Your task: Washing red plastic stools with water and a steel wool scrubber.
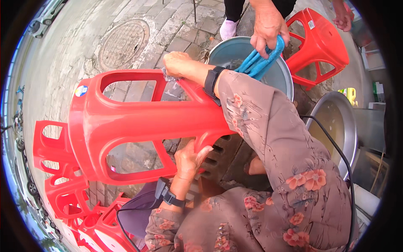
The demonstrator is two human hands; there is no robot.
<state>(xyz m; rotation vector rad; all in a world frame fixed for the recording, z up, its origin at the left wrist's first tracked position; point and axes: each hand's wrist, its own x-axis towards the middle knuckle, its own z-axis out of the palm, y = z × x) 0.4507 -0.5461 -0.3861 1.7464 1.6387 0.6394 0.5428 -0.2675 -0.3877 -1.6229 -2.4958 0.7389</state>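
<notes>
A red plastic stool [151, 122] is tipped on its side in front of me, its seat end toward the left and its legs toward the right. My left hand [189, 158] grips the near leg by its lower end, thumb outside and the other fingers partly hidden. Reaching across, my right hand [179, 64] is closed on a crumpled greyish scrubber [168, 75], pressed against the stool's far leg. Most of the scrubber is covered by the hand.
Across from me, another person's hand [268, 29] holds a blue cloth [260, 61] over a metal basin [231, 45]. A second red stool [321, 42] stands beyond it. At right is a basin of cloudy water [331, 119]; several red stools [69, 193] crowd the left. A black cable [336, 147] hangs at right.
</notes>
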